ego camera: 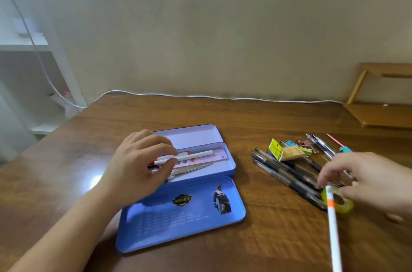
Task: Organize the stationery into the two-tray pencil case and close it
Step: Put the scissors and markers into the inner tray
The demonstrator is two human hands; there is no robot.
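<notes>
A blue tin pencil case (231,166) lies open mid-table, its pale lid (196,136) folded back and a blue printed panel (178,216) folded toward me. In its tray lie a pink ruler (214,157), scissors (191,169) and a white pen (200,154). My left hand (136,167) hovers over the tray's left end, thumb and fingers pinching that white pen. At the right, my right hand (367,180) pinches the top of another white pen with an orange band (333,222), above a pile of dark pens (287,173).
A yellow tape roll (343,205) sits under my right hand. A yellow packet (276,149), binder clips (305,144) and more pens lie behind the pile. A wooden stand (383,113) is at the back right, and a white cable (200,95) runs along the table's far edge.
</notes>
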